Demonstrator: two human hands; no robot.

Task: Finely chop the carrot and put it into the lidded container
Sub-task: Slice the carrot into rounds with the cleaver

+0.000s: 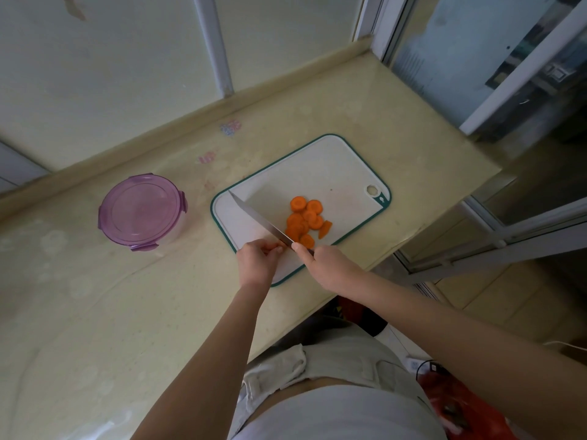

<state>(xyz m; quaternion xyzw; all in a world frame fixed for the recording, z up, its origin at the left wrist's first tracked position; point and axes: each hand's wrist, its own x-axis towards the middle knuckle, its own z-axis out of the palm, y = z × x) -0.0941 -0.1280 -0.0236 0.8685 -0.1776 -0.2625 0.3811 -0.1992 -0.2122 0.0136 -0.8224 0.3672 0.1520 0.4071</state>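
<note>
Grips knife [263,222] in right hand [320,260], blade just left of carrot slices [305,220] heaped on cutting board [333,160]. Curls left hand [257,260] against blade heel; cannot tell if pinching anything. Could nick those fingertips on a downstroke. Leaves lidded container [141,212] closed, apart on counter [95,296].

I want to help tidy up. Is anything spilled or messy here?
Nothing spilled: the carrot slices all lie on the cutting board. Only some pink-purple marks on the counter look odd; I can't tell what they are.
</note>
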